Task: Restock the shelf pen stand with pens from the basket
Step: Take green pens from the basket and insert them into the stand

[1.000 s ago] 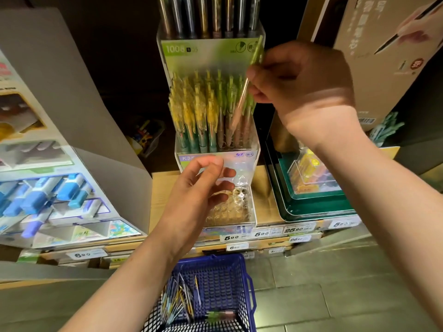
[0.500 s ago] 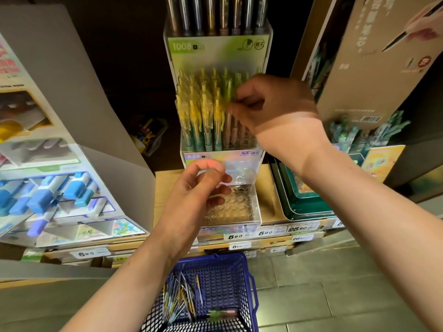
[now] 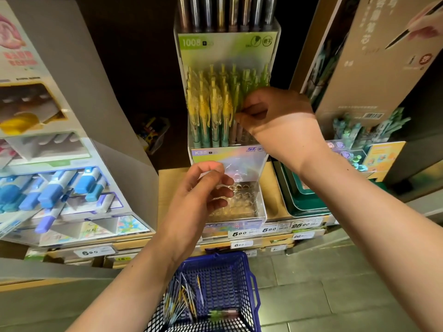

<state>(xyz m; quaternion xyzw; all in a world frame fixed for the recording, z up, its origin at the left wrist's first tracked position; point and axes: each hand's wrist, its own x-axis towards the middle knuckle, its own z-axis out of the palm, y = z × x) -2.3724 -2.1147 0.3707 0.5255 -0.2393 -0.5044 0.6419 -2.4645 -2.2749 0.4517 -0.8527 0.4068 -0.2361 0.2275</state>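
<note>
"Head view, nearest first: what lay at the person's feet?"

"A blue basket (image 3: 250, 279) on the floor, with a loose heap of pens (image 3: 182, 300) inside, waiting to go up."

"And the hands?"

"The left hand (image 3: 199, 195) hung in front of the stand's bare lower tier (image 3: 247, 202). Its fingers were loosely curled, the grip released, with no pen in it. Beyond it, the right hand (image 3: 275, 118) had its grip pinched on a pen (image 3: 237, 131) in the middle tier of the pen stand (image 3: 227, 153), right of the yellow pens (image 3: 211, 104) standing there."

"How should that pen go in?"

"I'd judge: keep it upright, feel the tip into a free hole, and press until its top sits level with the row. Then let go straight upward so no neighbour tips. The left hand could brace the stand's front. That lower tier looked next for filling."
</note>
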